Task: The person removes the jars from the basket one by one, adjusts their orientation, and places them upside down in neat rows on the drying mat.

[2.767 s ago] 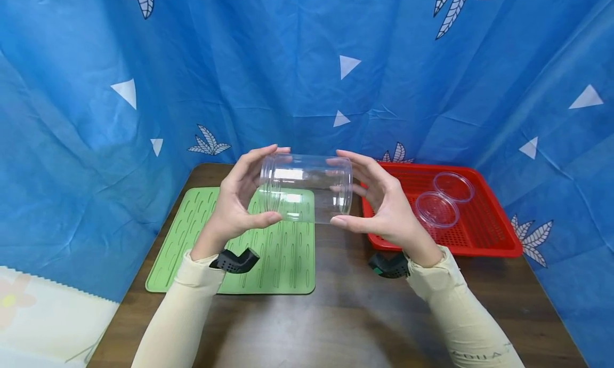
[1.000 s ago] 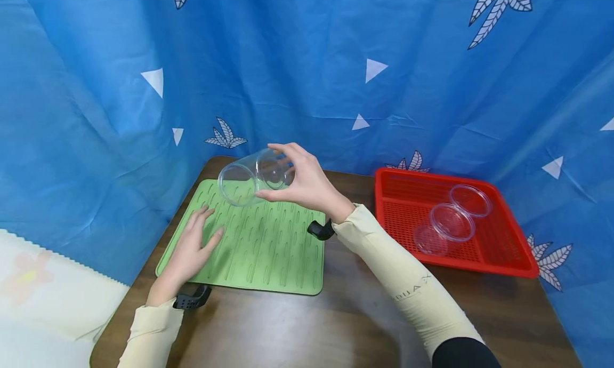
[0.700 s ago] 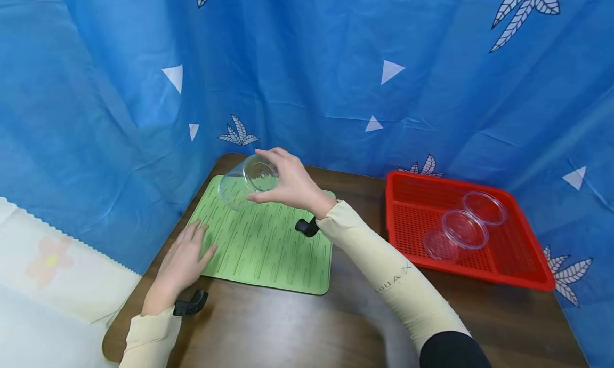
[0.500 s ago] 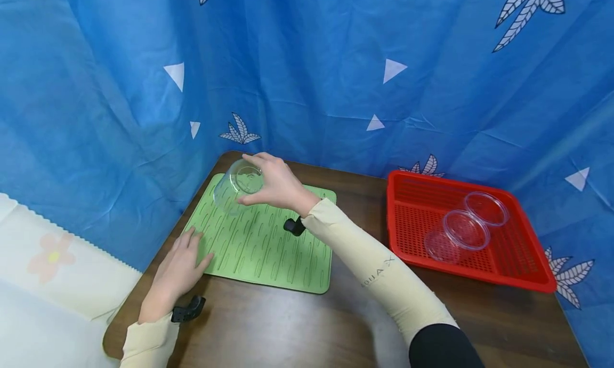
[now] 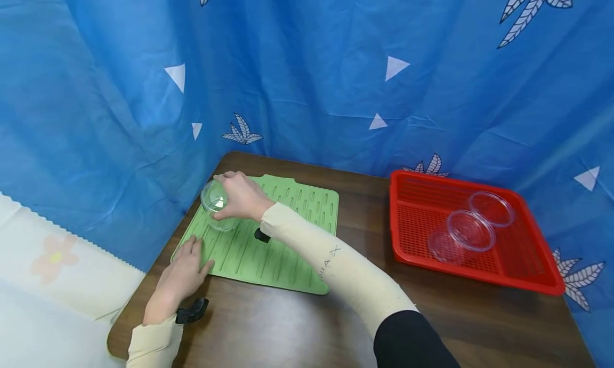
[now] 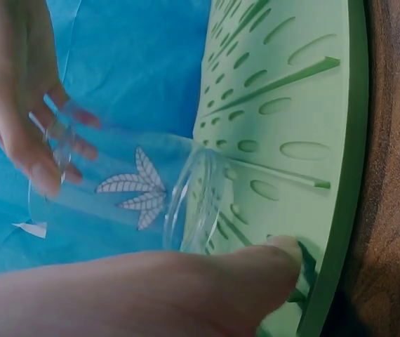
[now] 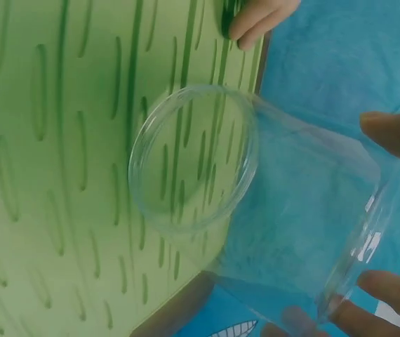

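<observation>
A clear plastic jar is held mouth-down at the back left of the green ribbed mat. My right hand grips it round the base end, thumb on one side and fingers on the other. In the right wrist view the threaded mouth of the jar faces the mat, right over it. My left hand rests on the mat's front left edge, fingers extended. From the left wrist, the thumb lies on the mat close to the jar's rim.
A red plastic basket stands at the right of the brown wooden table. Inside it are a clear jar and another clear round rim. A blue curtain hangs behind the table.
Both hands held the jar sideways at first; then the left let go and settled on the mat. The right hand carried the jar left and down, turning its mouth downward.
</observation>
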`<state>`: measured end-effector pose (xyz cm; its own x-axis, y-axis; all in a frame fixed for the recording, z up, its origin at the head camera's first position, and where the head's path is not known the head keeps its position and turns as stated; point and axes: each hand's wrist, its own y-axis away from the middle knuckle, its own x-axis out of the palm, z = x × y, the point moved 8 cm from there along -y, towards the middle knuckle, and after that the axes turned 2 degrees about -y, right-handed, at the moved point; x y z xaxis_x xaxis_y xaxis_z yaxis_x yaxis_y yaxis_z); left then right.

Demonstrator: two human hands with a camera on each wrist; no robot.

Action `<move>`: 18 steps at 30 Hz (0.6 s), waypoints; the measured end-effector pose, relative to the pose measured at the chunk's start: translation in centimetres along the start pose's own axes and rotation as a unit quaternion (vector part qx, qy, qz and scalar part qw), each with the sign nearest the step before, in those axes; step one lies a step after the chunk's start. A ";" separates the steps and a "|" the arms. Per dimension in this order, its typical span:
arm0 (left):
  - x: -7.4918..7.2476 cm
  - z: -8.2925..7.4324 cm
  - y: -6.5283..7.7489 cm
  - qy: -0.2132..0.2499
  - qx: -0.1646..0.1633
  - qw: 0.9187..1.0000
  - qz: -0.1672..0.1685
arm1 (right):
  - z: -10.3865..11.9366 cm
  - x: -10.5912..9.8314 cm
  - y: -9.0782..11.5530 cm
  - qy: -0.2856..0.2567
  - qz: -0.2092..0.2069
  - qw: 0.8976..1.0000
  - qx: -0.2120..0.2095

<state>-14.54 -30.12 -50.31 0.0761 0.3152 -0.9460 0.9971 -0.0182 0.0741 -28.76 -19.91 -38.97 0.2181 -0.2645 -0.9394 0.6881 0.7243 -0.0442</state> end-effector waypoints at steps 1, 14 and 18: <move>0.0 0.0 0.0 -0.001 0.001 1.000 0.001 | 0.2 0.2 -0.3 0.008 0.001 1.000 0.002; 0.5 -0.2 -0.1 0.000 -0.012 1.000 0.016 | 0.1 1.4 -3.6 0.017 0.017 1.000 0.020; 0.6 -0.2 0.0 -0.001 -0.014 1.000 0.011 | 0.2 1.5 -4.1 0.010 0.025 0.999 0.021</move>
<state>-14.51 -29.75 -50.77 0.0987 0.3138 -0.9443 0.9946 0.0009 0.1043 -31.11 -23.42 -40.18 0.2389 -0.2160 -0.9467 0.7053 0.7088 0.0163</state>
